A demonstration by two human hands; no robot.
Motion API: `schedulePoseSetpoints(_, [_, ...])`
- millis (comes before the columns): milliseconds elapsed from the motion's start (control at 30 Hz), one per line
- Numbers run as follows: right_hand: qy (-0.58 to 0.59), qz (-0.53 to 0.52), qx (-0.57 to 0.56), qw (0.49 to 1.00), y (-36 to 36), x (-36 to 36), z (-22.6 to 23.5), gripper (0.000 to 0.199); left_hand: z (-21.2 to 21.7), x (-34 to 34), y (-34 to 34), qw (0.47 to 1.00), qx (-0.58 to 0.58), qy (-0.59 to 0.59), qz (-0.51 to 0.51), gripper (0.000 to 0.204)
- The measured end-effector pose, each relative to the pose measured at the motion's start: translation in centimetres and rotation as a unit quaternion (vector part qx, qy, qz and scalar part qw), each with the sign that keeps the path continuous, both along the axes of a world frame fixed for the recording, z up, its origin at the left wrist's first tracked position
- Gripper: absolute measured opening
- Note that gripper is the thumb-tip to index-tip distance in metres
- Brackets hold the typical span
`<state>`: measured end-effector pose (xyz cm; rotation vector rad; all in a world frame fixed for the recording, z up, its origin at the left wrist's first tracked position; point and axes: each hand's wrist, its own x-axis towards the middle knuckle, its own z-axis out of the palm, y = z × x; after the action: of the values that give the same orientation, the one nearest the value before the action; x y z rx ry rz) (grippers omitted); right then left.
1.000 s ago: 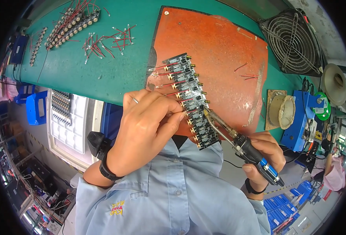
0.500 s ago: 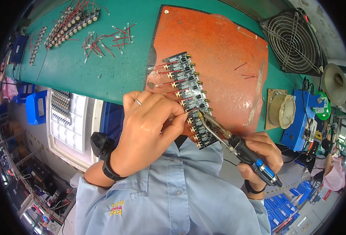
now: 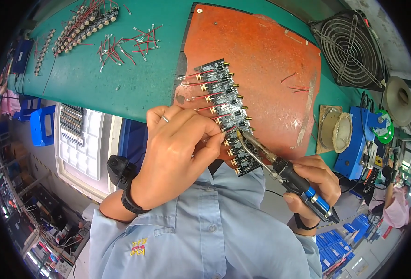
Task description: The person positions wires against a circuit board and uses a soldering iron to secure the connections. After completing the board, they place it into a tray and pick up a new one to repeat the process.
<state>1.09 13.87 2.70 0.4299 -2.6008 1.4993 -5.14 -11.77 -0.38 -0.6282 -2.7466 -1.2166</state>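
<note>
On the orange mat lies a slanted panel of joined black circuit boards, with red wire leads sticking out along its left side. My left hand reaches over the panel's lower half, thumb and forefinger pinched on a thin red wire that meets the board. My right hand is wrapped around a black-and-blue soldering iron with a thin metal tube alongside. The iron's tip rests at or just above the board, close to the wire's end. Whatever is at the wire's other end is hidden by my left fingers.
Loose red wire leads and a pile of wired boards lie on the green tabletop. To the right stand a black fan, a spool and a blue machine. A white tray sits below the table's left edge.
My right hand and the iron's handle have shifted slightly right and down, while its tip stays by the wire. My left hand keeps its pinch, almost unmoved.
</note>
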Motion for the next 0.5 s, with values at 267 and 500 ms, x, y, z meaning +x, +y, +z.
schedulePoseSetpoints(267, [0.038,-0.02,-0.023,0.999,0.4,0.38,-0.1,0.048,-0.02,-0.02,0.02,1.0,0.007,0.007,0.004,0.013])
schedulePoseSetpoints(500, [0.036,-0.011,-0.015,0.999,0.46,0.21,-0.27,0.048,-0.35,-0.13,0.06,0.999,0.012,0.034,0.001,0.016])
